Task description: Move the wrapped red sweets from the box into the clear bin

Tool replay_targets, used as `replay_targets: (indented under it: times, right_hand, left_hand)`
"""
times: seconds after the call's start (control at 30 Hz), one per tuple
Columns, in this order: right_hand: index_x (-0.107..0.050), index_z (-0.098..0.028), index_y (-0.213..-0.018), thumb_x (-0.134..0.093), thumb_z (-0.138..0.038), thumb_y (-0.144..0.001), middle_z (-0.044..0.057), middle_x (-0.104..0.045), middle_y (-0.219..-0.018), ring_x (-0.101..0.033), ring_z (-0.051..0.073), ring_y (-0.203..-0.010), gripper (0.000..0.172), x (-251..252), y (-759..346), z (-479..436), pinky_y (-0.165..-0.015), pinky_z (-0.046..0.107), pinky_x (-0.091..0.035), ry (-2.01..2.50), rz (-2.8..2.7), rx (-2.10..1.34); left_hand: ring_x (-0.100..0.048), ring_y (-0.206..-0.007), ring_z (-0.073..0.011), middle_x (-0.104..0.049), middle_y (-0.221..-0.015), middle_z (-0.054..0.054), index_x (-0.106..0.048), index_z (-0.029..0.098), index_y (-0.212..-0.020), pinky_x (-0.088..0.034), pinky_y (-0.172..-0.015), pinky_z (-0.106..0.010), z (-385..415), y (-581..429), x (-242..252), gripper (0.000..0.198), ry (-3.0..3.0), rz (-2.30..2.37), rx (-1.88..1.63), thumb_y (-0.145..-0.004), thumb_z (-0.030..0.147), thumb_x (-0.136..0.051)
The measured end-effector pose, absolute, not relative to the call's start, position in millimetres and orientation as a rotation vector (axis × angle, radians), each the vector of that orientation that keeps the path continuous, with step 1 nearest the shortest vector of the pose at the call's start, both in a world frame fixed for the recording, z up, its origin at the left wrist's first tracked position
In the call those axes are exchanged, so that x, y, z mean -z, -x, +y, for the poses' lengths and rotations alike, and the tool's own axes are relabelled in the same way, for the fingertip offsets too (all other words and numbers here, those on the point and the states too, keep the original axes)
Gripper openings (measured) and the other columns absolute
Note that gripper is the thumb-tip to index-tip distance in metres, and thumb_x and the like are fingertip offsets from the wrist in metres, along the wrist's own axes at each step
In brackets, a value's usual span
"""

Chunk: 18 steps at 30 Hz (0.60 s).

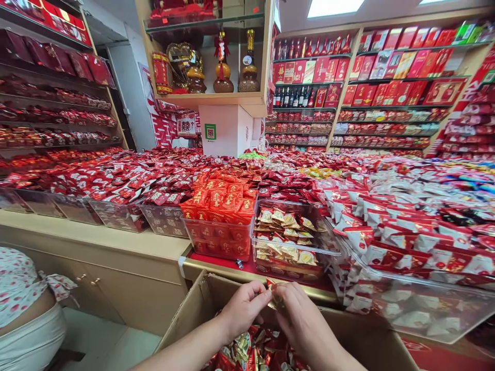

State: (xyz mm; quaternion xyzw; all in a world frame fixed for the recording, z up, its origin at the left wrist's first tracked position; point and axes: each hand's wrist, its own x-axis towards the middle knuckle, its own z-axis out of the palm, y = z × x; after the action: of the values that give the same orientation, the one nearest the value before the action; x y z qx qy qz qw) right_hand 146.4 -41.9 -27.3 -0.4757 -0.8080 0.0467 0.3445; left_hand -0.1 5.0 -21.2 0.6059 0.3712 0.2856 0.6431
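Head camera shows a crinkled red-and-gold packet (pixel 274 301).

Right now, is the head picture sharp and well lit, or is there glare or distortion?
Head view: bright overall; the ceiling light is washed out to white; the left shelves slant, as through a wide lens; the left hand and right hand look fairly sharp, but partly hide the packet.

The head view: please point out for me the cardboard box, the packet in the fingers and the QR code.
Cardboard box (pixel 361 332): head view, bare inner wall.
Packet (pixel 274 303): head view, gold wrapper.
QR code (pixel 210 132): head view, its middle.
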Motion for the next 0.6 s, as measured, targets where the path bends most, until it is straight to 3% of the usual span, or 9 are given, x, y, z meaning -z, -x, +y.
replay_targets:
  times: [0.17, 0.27, 0.4, 0.47, 0.6]
  right_hand:
    - [-0.044, -0.019, -0.082, -0.037, -0.009, -0.078, 0.006, -0.053, -0.081, -0.049, 0.017, -0.077, 0.013, 16.5, -158.4, -42.0, -0.064, 0.031, -0.043, 1.206, -2.067, -0.065]
    - [-0.042, -0.022, -0.085, -0.042, -0.008, -0.075, 0.007, -0.055, -0.087, -0.050, 0.018, -0.082, 0.017, -2.5, -161.1, -49.4, -0.068, 0.032, -0.043, 1.098, -2.045, 0.014]
    - [-0.046, -0.024, -0.085, -0.044, -0.007, -0.073, 0.005, -0.058, -0.091, -0.050, 0.019, -0.087, 0.020, -43.8, -164.4, -40.7, -0.077, 0.037, -0.039, 1.013, -2.063, 0.375]
    - [-0.050, -0.022, -0.080, -0.042, -0.010, -0.076, 0.005, -0.060, -0.089, -0.049, 0.019, -0.085, 0.014, -67.1, -167.8, -20.4, -0.079, 0.036, -0.037, 1.154, -2.077, 0.579]
    - [-0.053, -0.015, -0.075, -0.039, -0.013, -0.078, 0.009, -0.059, -0.072, -0.046, 0.022, -0.078, 0.015, -94.4, -178.0, 39.3, -0.065, 0.030, -0.036, 1.753, -1.934, 0.761]
  left_hand:
    - [-0.053, -0.054, -0.0112, -0.056, -0.061, -0.001, -0.048, 0.015, -0.075, -0.036, -0.049, -0.021, 5.0, 3.0, 17.2, 0.042, -1.459, 0.803, -0.660, -0.079, 0.051, -0.028]
    - [-0.054, -0.055, -0.0108, -0.059, -0.068, -0.002, -0.051, 0.014, -0.073, -0.037, -0.050, -0.021, 4.6, 5.4, 19.3, 0.045, -1.598, 0.796, -0.630, -0.080, 0.051, -0.026]
    - [-0.054, -0.057, -0.0107, -0.059, -0.067, -0.003, -0.053, 0.014, -0.073, -0.038, -0.052, -0.020, 4.9, 8.5, 24.0, 0.046, -1.702, 0.816, -0.601, -0.080, 0.050, -0.026]
    - [-0.054, -0.058, -0.0103, -0.060, -0.069, -0.003, -0.054, 0.013, -0.074, -0.039, -0.053, -0.019, 5.7, 9.7, 25.1, 0.045, -1.765, 0.819, -0.579, -0.080, 0.049, -0.026]
    - [-0.055, -0.058, -0.0100, -0.061, -0.073, -0.003, -0.054, 0.013, -0.078, -0.038, -0.052, -0.019, 7.6, 12.4, 24.6, 0.044, -1.860, 0.823, -0.508, -0.081, 0.047, -0.025]
